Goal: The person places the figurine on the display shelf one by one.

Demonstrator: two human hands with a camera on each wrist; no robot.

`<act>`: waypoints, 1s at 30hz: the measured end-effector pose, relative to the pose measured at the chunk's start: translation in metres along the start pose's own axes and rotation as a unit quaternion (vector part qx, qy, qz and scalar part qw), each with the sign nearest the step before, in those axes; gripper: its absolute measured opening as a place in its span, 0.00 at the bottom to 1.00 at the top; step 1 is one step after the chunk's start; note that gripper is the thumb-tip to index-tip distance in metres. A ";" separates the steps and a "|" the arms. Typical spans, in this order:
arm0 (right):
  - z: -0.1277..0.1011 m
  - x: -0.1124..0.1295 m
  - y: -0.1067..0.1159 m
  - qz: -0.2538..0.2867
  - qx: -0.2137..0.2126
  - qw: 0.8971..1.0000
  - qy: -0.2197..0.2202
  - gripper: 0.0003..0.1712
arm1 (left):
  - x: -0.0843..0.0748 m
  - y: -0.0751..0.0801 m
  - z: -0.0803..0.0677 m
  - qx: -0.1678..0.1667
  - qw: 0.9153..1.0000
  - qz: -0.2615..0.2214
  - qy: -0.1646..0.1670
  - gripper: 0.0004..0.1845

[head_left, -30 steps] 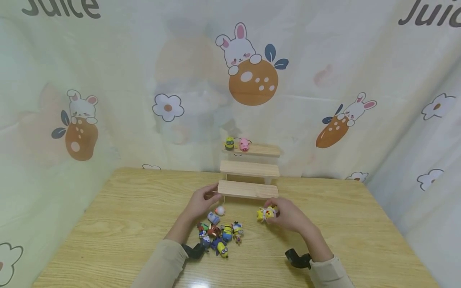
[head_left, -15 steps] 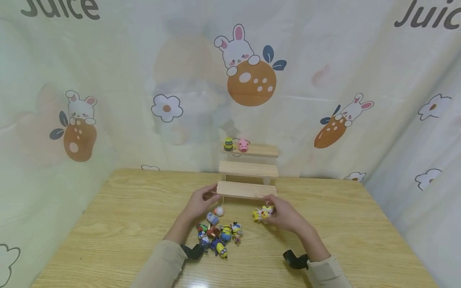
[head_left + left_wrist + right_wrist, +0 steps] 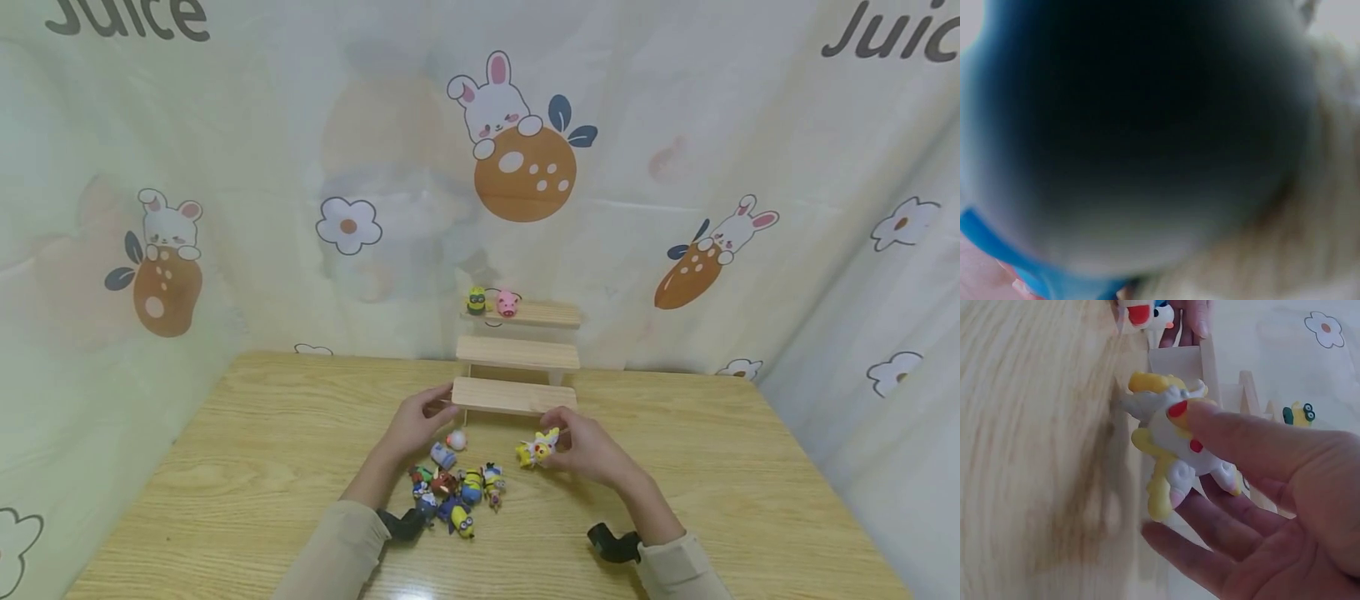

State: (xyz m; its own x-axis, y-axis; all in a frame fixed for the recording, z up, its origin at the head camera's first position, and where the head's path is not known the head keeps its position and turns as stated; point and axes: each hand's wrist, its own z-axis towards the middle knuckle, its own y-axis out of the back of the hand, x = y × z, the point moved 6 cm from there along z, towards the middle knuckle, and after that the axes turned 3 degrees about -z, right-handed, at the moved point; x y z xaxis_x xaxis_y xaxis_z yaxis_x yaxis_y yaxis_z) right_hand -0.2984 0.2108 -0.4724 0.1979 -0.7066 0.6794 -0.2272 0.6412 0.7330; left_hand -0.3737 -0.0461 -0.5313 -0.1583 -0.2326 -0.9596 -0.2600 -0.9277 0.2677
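Note:
My right hand [image 3: 592, 446] pinches a small yellow-and-white toy figure [image 3: 537, 450] with red spots, just in front of the stand's right part. In the right wrist view, the thumb presses on the figure [image 3: 1169, 444] while the other fingers spread beneath it. My left hand [image 3: 416, 421] rests against the left end of the stepped wooden shelf [image 3: 513, 395], its fingertips right at the lowest plank. A dark blurred shape fills most of the left wrist view and hides that hand's work. The lowest plank and the middle plank [image 3: 517, 352] are bare.
A minion figure [image 3: 476, 302] and a pink pig figure [image 3: 507, 303] stand on the top plank [image 3: 551, 314]. Several toy figures, including a blue-and-yellow one [image 3: 472, 486], lie bunched near my left forearm. A printed curtain [image 3: 420, 275] hangs behind the table [image 3: 675, 433].
My right hand has shifted slightly left with the yellow-and-white figure, which has turned a little and shows more from the fingers. The left hand stays at the shelf's end.

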 end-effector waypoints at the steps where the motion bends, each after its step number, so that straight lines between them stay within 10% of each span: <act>1: -0.001 0.000 0.000 0.005 0.003 1.000 0.003 0.30 | 0.000 0.000 0.000 0.000 1.000 0.000 0.002 0.31; 30: -0.002 0.016 0.004 -0.081 -0.018 0.993 0.079 0.23 | 0.003 0.000 0.001 -0.002 1.000 -0.004 0.004 0.30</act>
State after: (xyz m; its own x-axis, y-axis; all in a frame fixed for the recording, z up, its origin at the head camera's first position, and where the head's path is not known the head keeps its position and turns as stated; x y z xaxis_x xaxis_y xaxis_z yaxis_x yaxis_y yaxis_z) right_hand -0.2948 0.2028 -0.4583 0.3765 -0.7470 0.5480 -0.1465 0.5361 0.8314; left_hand -0.3753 -0.0460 -0.5341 -0.1485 -0.2265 -0.9626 -0.2579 -0.9309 0.2588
